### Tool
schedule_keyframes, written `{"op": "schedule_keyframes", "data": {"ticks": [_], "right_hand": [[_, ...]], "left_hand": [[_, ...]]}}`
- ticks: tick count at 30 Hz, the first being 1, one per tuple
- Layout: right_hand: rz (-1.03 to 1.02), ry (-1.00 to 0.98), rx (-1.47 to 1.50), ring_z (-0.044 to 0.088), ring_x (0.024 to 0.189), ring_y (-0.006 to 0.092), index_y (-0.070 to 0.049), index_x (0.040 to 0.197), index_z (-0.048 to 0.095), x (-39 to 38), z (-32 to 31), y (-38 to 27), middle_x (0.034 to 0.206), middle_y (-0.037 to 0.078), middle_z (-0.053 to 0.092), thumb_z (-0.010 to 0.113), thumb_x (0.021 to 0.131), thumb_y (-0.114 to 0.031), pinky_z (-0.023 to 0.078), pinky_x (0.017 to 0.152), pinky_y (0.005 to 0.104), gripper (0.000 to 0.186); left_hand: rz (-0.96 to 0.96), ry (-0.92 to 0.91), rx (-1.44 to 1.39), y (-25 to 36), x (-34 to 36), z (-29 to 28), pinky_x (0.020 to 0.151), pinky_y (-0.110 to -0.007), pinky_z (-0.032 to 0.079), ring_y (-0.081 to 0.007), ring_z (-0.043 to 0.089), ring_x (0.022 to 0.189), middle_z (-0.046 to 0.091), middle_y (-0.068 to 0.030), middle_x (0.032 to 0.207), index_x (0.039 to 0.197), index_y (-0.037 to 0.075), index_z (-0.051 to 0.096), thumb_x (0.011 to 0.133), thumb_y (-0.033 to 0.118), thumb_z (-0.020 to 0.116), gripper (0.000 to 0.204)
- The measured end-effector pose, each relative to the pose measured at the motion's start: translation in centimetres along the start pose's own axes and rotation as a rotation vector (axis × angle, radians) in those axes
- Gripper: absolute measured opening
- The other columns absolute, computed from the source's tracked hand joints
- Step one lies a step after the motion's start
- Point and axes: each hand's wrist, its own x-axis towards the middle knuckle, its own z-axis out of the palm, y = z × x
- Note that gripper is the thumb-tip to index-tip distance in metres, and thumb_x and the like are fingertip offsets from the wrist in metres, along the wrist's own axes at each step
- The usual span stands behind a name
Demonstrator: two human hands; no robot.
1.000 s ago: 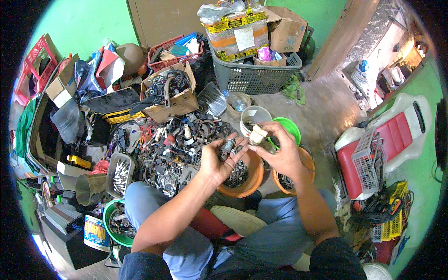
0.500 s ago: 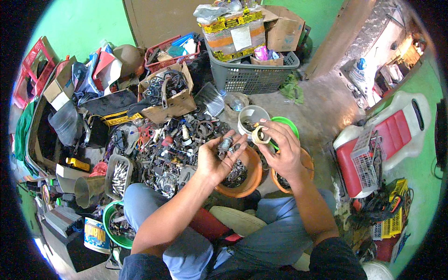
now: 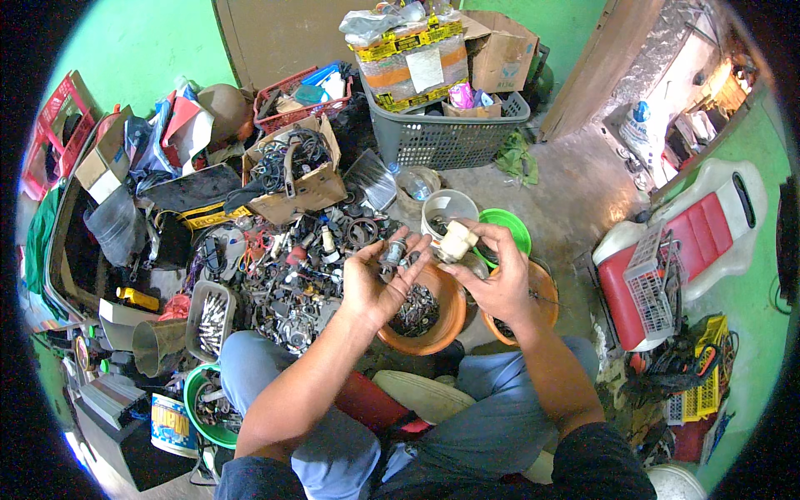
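My left hand (image 3: 372, 287) is turned palm up, fingers slightly curled, cradling a few small grey metal parts (image 3: 395, 252). In my right hand (image 3: 503, 279) a cream-coloured plastic fitting (image 3: 457, 242) is pinched between thumb and fingers, just right of the left fingertips. Both hands hover above an orange-brown basin (image 3: 457, 312) with dark small metal pieces in it. Behind the fitting stands a whitish bucket (image 3: 451, 203), partly covered by it. A second orange basin (image 3: 546, 308) lies beneath my right hand, partly hidden by it.
A wide heap of mixed metal and plastic parts (image 3: 304, 283) spreads left of the basins. A grey tray (image 3: 210, 321) and a green basin (image 3: 200, 392) hold more parts. Beyond are a grey laundry basket (image 3: 454, 142) and a cardboard box (image 3: 312, 192). A red-and-white seat (image 3: 700, 242) stands right.
My right hand has turned the cream fitting, so its side shows where its round open end faced before. The left hand has shifted slightly left, still carrying the metal parts.
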Motion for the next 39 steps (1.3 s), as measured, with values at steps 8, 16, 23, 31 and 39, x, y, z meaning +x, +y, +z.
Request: {"op": "schedule_keyframes", "data": {"ticks": [8, 16, 23, 31, 39], "right_hand": [[0.496, 0.016, 0.966, 0.063, 0.097, 0.0237, 0.004, 0.135, 0.049, -0.2, 1.1, 0.4, 0.122, 0.023, 0.063, 0.050, 0.103, -0.040, 0.052, 0.084, 0.0379, 0.054], [0.817, 0.195, 1.247, 0.066, 0.095, 0.0240, 0.000, 0.126, 0.057, 0.0, 1.3, 2.6, 0.109, 0.013, 0.068, 0.056, 0.101, -0.038, 0.055, 0.079, 0.0389, 0.046], [0.895, 0.248, 0.141, 0.068, 0.089, 0.0222, 0.006, 0.122, 0.065, -0.4, 2.7, 15.7, 0.108, 0.013, 0.071, 0.074, 0.089, -0.038, 0.054, 0.079, 0.0333, 0.056], [1.207, 0.244, 0.196, 0.067, 0.080, 0.0192, 0.004, 0.115, 0.067, -3.4, 7.9, 24.0, 0.094, 0.010, 0.070, 0.080, 0.084, -0.034, 0.056, 0.066, 0.0363, 0.051], [1.293, 0.247, 0.419, 0.070, 0.090, 0.0270, 0.006, 0.124, 0.060, -4.5, 7.0, 24.8, 0.112, 0.014, 0.068, 0.066, 0.096, -0.028, 0.057, 0.080, 0.0385, 0.044]], "left_hand": [[0.044, -0.063, -0.024, 0.8, 0.3, 0.0, 0.112, -0.055, 0.042, -0.0425, 0.045, 0.135, 0.045, -0.0269, 0.140, 0.140, -0.008, 0.038, 0.098, 0.017, 0.036, 0.049], [-0.015, 0.085, 0.059, 0.9, 0.2, 0.3, 0.110, -0.052, 0.046, -0.0418, 0.049, 0.131, 0.046, -0.0269, 0.141, 0.140, -0.007, 0.039, 0.097, 0.012, 0.034, 0.048], [-0.096, 0.196, 0.155, 0.5, 1.2, -0.9, 0.104, -0.053, 0.051, -0.0429, 0.055, 0.123, 0.052, -0.0284, 0.129, 0.133, -0.008, 0.041, 0.093, 0.010, 0.036, 0.044], [0.099, 0.150, 0.021, 1.4, 1.8, -1.8, 0.107, -0.053, 0.048, -0.0421, 0.050, 0.130, 0.049, -0.0255, 0.135, 0.136, -0.008, 0.041, 0.097, 0.013, 0.036, 0.044], [0.133, 0.152, -0.034, 1.1, 2.2, -1.9, 0.109, -0.053, 0.047, -0.0424, 0.050, 0.130, 0.044, -0.0269, 0.140, 0.138, -0.009, 0.039, 0.095, 0.012, 0.036, 0.048]]}}
